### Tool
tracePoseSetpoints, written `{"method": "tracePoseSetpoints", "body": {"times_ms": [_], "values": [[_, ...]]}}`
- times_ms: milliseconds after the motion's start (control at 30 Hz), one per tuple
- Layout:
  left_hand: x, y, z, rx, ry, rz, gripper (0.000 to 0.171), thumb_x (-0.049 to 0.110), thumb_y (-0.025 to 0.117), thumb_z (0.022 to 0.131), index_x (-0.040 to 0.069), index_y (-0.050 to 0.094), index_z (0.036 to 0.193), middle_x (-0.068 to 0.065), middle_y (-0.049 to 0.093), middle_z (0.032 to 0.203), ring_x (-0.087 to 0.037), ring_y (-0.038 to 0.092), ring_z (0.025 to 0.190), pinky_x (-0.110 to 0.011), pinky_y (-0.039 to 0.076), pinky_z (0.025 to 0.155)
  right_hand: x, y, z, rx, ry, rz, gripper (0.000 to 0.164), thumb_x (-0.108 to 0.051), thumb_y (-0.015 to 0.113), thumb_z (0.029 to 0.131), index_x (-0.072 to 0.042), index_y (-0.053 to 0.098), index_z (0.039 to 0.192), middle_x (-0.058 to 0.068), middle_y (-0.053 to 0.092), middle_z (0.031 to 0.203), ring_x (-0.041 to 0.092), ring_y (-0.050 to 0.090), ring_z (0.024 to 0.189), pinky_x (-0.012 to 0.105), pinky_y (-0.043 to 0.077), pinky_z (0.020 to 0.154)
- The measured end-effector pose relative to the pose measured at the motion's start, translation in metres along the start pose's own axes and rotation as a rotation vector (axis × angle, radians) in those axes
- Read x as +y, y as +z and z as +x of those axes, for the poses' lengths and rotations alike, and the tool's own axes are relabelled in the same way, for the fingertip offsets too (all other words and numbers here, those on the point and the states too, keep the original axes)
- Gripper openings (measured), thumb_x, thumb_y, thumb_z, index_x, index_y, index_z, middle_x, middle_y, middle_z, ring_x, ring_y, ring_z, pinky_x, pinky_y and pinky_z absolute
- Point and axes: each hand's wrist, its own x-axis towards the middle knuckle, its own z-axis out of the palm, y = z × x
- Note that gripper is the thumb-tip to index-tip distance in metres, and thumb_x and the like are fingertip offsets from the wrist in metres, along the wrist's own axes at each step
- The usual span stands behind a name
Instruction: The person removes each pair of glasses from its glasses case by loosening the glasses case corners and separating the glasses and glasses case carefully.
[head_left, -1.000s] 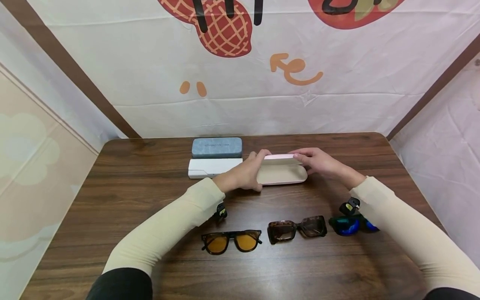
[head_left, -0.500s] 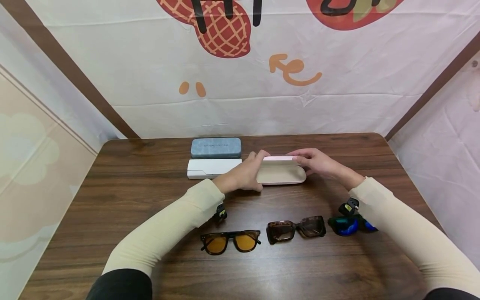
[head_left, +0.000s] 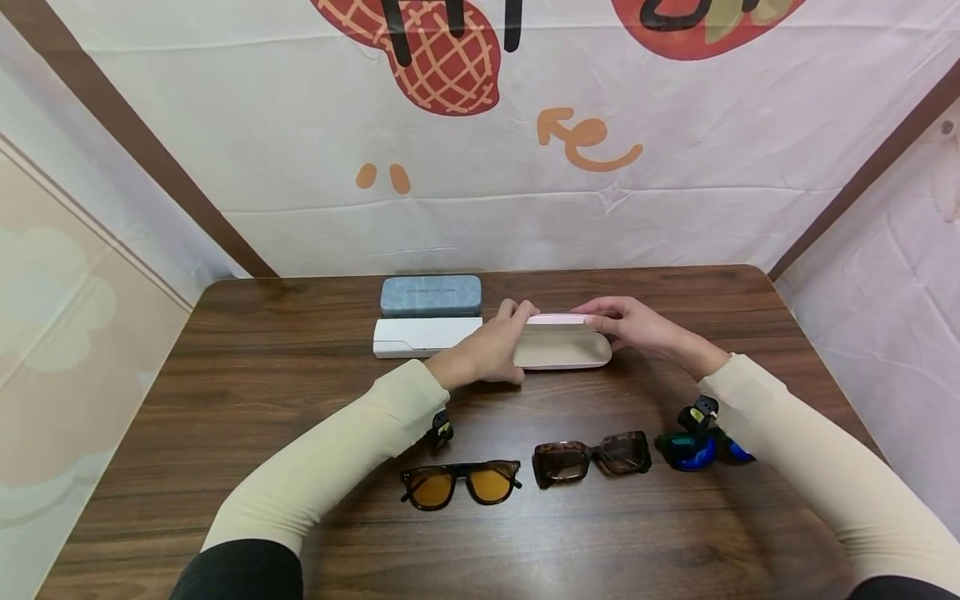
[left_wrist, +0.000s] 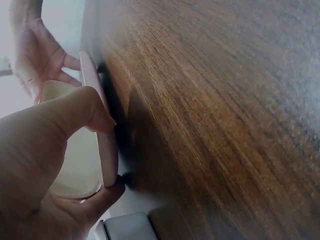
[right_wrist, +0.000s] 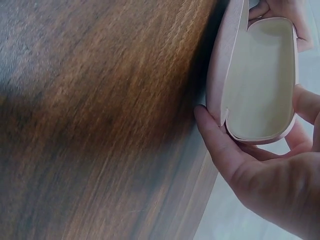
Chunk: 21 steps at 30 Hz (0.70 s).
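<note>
A pink glasses case (head_left: 562, 347) with a cream lining lies with its lid raised near the back of the table. My left hand (head_left: 483, 346) grips its left end, thumb at the front and fingers at the lid. At the other end, my right hand (head_left: 637, 323) holds the case between thumb and fingers. In the right wrist view the lining of the case (right_wrist: 260, 80) shows bare, with nothing inside. To the left sit a white glasses case (head_left: 420, 337) and, behind it, a blue glasses case (head_left: 431, 296), both with lids down.
Nearer the front lie sunglasses with amber lenses (head_left: 461, 485), tortoiseshell sunglasses (head_left: 592, 458) and blue-green mirrored sunglasses (head_left: 686, 451), partly hidden by the right sleeve. The wooden table (head_left: 300, 400) ends at a white printed cloth (head_left: 487, 233).
The lid of the pink glasses case has lowered slightly, so less of its inner side shows. Both hands keep nearly the same place on it.
</note>
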Motion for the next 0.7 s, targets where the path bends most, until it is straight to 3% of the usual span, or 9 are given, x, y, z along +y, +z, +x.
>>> {"method": "tracePoseSetpoints", "body": {"times_ms": [333,700], "values": [[0.0008,0.0015,-0.0008,0.011,-0.021,0.023,0.095,0.010,0.089,0.072,0.013,0.031,0.148,-0.020,0.038,0.135,-0.024,0.061,0.083,-0.033,0.053,0.072,-0.0007,-0.0012,-0.0006,-0.015,-0.015,-0.008,0.036,-0.013,0.052,0.107,0.001,0.057,0.140,0.028,0.056,0.136,0.041,0.058,0.117,0.053,0.056,0.086],[0.0017,0.0013,-0.0007,0.004,-0.003,0.065,0.088,0.012,0.089,0.073,0.013,0.034,0.141,-0.021,0.042,0.134,-0.026,0.061,0.094,-0.036,0.054,0.080,0.0030,-0.0022,-0.0016,-0.027,-0.042,-0.012,0.034,-0.013,0.056,0.106,0.003,0.060,0.136,0.026,0.056,0.129,0.039,0.057,0.111,0.050,0.057,0.084]]}}
